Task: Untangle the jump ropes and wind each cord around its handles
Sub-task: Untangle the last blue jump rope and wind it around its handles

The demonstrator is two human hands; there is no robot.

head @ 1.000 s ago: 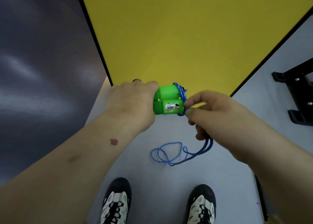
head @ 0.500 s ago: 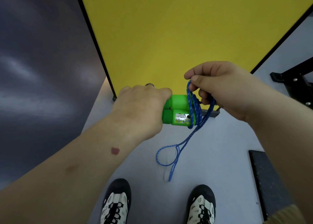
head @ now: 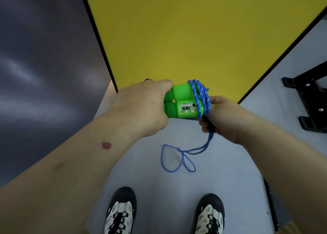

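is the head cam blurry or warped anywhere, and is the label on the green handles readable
Head view: wide-angle bend splays the forearms and yellow panel edges outward; the right hand is slightly motion-smeared; the label on the green handles is too soft to read; the blue cord weave stays fairly crisp; lighting is even, without glare.

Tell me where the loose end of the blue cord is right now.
In the head view the unwound blue cord hangs from the right hand and loops over the grey floor, below the green handles and ahead of the shoes.
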